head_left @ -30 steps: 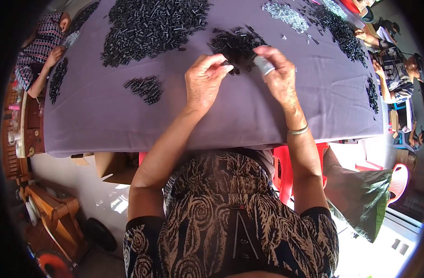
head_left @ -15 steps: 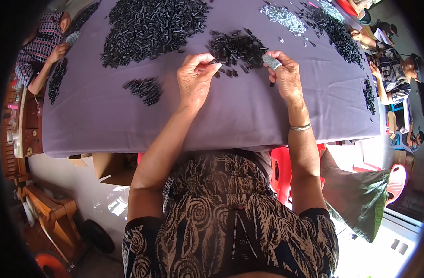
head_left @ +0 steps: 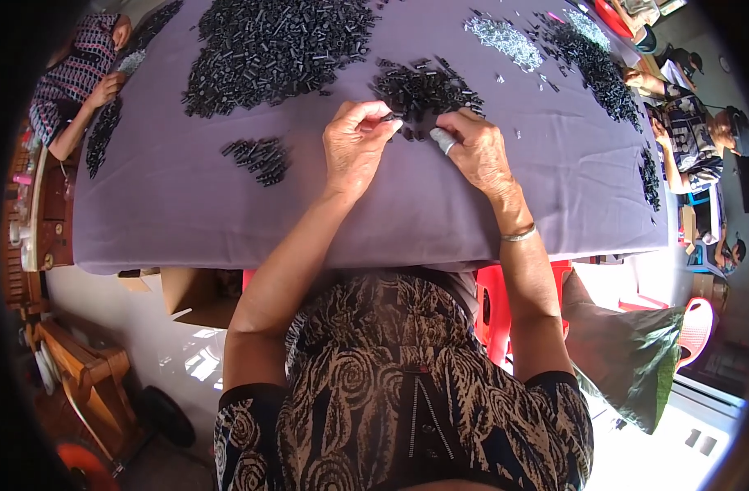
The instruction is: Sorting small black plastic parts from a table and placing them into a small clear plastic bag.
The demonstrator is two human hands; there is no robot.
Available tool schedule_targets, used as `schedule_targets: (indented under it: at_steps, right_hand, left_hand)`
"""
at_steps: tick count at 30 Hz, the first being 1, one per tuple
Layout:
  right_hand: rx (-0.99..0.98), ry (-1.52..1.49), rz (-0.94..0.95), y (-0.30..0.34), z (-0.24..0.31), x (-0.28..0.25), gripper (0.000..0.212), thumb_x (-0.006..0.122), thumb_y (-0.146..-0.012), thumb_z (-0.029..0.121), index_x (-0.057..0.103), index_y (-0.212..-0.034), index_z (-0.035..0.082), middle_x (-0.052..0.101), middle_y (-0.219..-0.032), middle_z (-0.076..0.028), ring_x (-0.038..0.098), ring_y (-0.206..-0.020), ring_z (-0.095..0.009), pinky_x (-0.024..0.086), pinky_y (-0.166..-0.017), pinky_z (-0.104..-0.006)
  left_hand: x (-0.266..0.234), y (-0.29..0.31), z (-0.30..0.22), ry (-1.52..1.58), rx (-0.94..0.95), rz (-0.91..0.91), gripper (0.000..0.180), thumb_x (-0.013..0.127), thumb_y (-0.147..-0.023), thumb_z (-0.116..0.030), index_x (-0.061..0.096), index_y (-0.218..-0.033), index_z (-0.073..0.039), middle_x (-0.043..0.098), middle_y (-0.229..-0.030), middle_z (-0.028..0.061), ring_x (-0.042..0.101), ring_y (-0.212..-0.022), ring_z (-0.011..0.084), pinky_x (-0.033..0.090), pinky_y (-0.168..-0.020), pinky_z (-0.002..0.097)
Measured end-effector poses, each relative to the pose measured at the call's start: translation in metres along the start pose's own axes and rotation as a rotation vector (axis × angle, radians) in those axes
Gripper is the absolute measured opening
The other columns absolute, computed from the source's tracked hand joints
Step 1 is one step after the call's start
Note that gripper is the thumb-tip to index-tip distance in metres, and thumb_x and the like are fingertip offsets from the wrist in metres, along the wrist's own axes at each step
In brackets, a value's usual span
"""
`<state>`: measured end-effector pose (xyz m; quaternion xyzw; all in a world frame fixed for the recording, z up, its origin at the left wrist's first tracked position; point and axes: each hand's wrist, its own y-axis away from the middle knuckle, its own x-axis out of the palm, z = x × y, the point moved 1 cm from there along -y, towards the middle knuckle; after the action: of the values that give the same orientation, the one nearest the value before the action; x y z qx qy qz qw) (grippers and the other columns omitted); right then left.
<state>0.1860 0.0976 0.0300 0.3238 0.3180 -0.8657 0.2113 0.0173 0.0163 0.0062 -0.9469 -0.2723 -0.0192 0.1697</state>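
Observation:
My left hand [head_left: 354,151] is closed in a pinch, a small black plastic piece [head_left: 392,119] between thumb and forefinger. Across from it, my right hand [head_left: 479,155] has its fingers curled at the near edge of a small heap of black pieces [head_left: 424,88]. A silver-grey cover [head_left: 442,140] wraps its thumb, and anything held in those fingers is hidden. A few loose black pieces lie between the two hands. To the left, a separate cluster of short black cylindrical pieces [head_left: 260,159] rests on the purple cloth [head_left: 374,221].
A large mound of black pieces [head_left: 276,57] spreads at the far left. Small silvery parts [head_left: 505,42] lie far right, beside another black heap [head_left: 600,78]. Other people work at the left [head_left: 76,78] and right [head_left: 690,135] table edges. A red chair [head_left: 493,311] stands below the front edge.
My right hand has moved left and slightly nearer, toward my left hand, its fingers turning inward. My left hand keeps its pinch and has shifted slightly right.

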Motion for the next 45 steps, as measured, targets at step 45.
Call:
schedule_targets:
  at_steps: [45]
  right_hand:
    - [0.211, -0.861, 0.214, -0.025, 0.014, 0.016, 0.029, 0.042, -0.074, -0.012, 0.061, -0.09, 0.001, 0.058, -0.078, -0.001, 0.049, -0.058, -0.005, 0.042, -0.052, -0.0193]
  left_hand:
    - [0.006, 0.006, 0.003, 0.05, 0.005, 0.096, 0.017, 0.072, -0.072, 0.0, 0.065, -0.087, -0.002, 0.055, -0.078, 0.0004, 0.051, -0.067, 0.0064, 0.043, -0.057, 0.0215]
